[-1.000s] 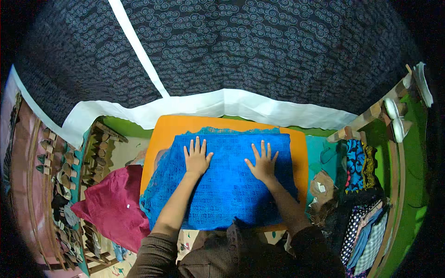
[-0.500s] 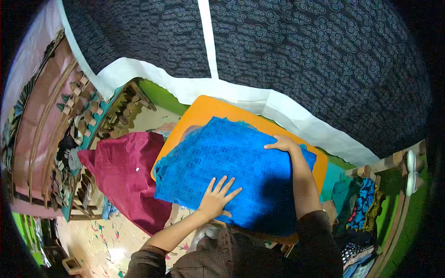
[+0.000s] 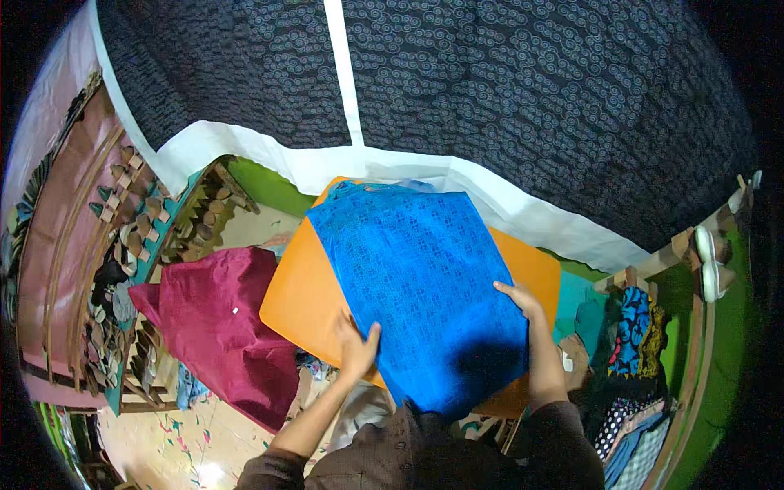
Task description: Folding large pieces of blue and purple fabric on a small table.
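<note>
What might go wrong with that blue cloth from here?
The blue cloth appears to extend past the orange tabletop's far edge, so it might slip off there. Its near end comes up to the brown shirt and could crumple if the person leans in. The left hand is only at the cloth's side edge, so the cloth may skew.

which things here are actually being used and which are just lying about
In use:
- blue cloth, left hand and right hand at its side edges
- orange table, under it

Seemingly just about:
- maroon cloth, left of the table
- folded fabrics, lower right
- dark curtain, hanging beyond
</note>
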A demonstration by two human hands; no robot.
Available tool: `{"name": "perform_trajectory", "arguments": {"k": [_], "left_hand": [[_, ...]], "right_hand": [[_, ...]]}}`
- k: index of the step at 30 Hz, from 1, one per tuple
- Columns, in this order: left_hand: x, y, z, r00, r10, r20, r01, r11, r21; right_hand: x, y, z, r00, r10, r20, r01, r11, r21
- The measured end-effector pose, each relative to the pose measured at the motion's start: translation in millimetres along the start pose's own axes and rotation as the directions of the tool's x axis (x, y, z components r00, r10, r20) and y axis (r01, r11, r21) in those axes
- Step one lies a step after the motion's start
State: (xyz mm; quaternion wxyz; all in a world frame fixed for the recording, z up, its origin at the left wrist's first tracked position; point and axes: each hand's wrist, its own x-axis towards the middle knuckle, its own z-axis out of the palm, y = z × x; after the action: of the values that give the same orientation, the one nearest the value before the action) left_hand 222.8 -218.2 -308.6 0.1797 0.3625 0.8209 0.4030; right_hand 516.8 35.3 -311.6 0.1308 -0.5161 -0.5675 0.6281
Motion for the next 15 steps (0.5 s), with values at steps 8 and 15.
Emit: {"name": "perform_trajectory", "arguments": {"k": [8,15], "left_hand": [[15.4,-21.8,-10.1,0.953,0.022,0.303,0.117,0.895,-0.431],[104.7,-70.7,-68.4,0.803,0.102,0.587,0.195,0.886,-0.421]], "right_hand": [[-66.0,18.4,36.6,0.925,0.366,0.098,-0.373,0.833,0.409],[-150.2,61.8,167.5,0.941,0.335,0.047,-0.251,0.595,0.763]]}}
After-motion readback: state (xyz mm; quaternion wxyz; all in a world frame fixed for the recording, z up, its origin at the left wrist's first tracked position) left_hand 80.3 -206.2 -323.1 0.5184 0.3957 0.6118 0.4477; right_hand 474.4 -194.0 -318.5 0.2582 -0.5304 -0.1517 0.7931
